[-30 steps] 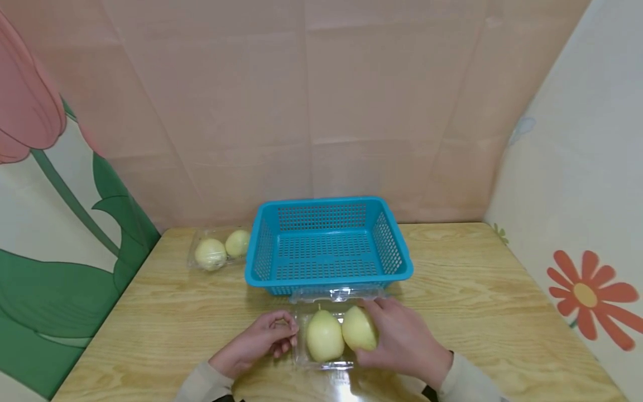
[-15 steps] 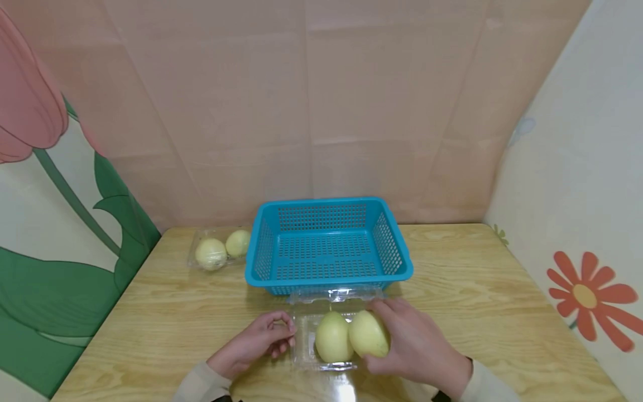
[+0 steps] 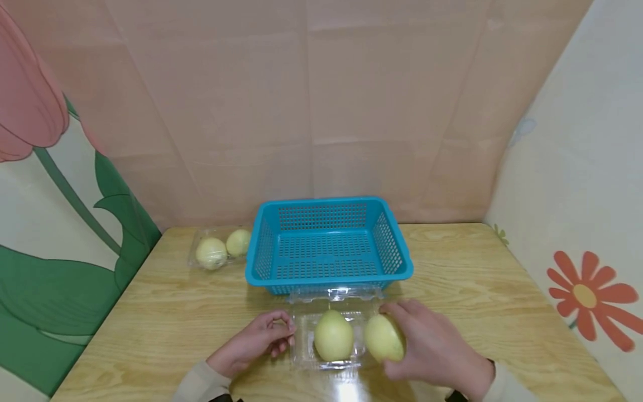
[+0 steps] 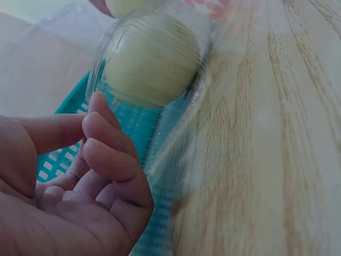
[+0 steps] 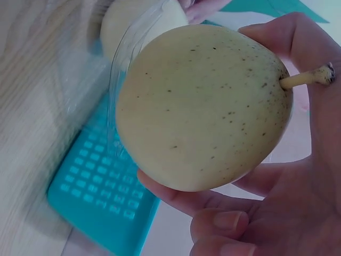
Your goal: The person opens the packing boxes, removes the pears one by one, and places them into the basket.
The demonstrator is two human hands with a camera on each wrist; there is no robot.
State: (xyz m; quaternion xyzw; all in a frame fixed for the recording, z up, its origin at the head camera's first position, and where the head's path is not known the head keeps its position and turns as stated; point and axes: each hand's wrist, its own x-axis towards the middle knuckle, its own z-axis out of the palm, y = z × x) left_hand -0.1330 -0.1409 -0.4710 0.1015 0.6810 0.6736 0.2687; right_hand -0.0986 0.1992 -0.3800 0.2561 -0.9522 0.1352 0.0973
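Observation:
My right hand [image 3: 427, 343] grips a pale yellow-green pear [image 3: 384, 338] between thumb and fingers, just past the right side of a clear plastic clamshell box [image 3: 303, 357]. Brown specks and a short stem show on that held pear [image 5: 202, 112] in the right wrist view. A second pear [image 3: 334, 336] stands inside the box, whose lid lies folded back toward the basket. At the box's left edge, my left hand [image 3: 258, 340] pinches the rim with thumb and forefinger, the other fingers curled. The left wrist view shows this left hand [image 4: 90, 176] with its fingertips right at the plastic.
A blue perforated basket [image 3: 329, 279] stands directly behind the box, with nothing in it. To its left lies another clear box [image 3: 193, 257] containing two pears [image 3: 211, 253]. All rest on a wooden table [image 3: 477, 290] backed by a pinkish sheet.
My right hand has moved right with its pear, out from beside the other one and past the box's edge. The remaining pear shifted slightly right. My left hand stays nearly still.

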